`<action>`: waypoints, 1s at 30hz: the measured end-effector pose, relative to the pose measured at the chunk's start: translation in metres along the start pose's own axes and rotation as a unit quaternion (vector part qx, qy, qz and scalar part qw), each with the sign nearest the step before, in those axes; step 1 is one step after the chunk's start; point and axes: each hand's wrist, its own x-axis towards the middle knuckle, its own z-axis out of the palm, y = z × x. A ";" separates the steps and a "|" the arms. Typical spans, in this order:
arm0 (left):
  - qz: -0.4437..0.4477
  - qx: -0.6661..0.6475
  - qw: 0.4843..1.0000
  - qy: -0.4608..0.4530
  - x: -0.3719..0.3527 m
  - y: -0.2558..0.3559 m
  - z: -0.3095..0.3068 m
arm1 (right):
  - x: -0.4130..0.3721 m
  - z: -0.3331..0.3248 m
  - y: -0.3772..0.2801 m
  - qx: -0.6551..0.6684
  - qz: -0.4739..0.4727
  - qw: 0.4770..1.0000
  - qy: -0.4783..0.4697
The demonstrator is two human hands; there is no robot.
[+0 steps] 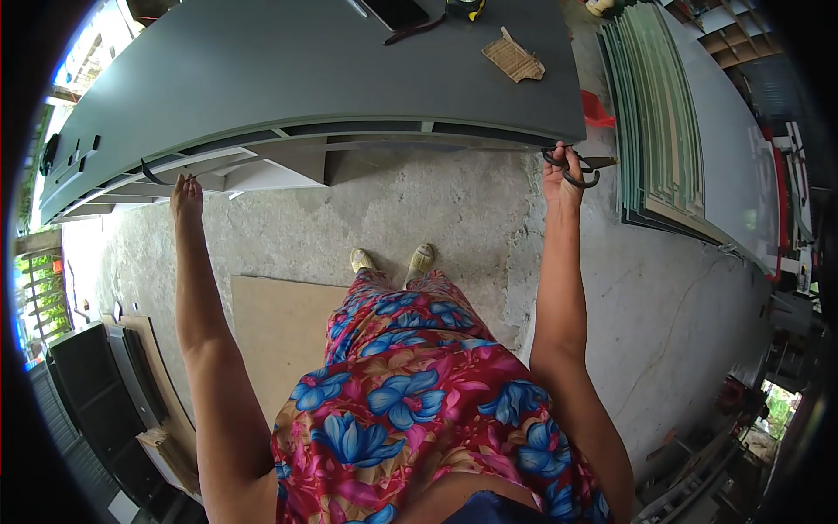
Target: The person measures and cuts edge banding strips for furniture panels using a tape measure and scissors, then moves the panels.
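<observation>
My right hand [563, 181] is closed around a pair of scissors [597, 163] with dark loop handles, the blades pointing right. Its fingertips are right at the near corner of a large grey panel [349, 70]. Far to the left, my left hand [187, 196] pinches a thin dark strip [153, 174] whose free end curls up past the fingers. The strip appears to stretch along the panel's near edge toward the right hand. Slots and pale ribs show in that edge. Beneath the panel is a white and grey cabinet-like frame [288, 164].
On the panel lie a torn cardboard piece [513, 57], a tape measure [465, 9] and a dark phone-like slab [397, 12]. A stack of greenish sheets [655, 113] stands at the right. A brown board [284, 319] lies on the concrete floor, left of my feet.
</observation>
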 end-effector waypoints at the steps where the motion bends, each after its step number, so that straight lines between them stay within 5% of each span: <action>1: 0.002 -0.003 1.000 -0.001 0.002 -0.001 0.001 | 0.002 0.000 0.000 -0.003 0.005 1.000 0.004; 30: 0.036 -0.038 0.999 -0.012 -0.029 -0.003 0.029 | 0.030 0.005 -0.005 -0.008 -0.037 0.996 0.083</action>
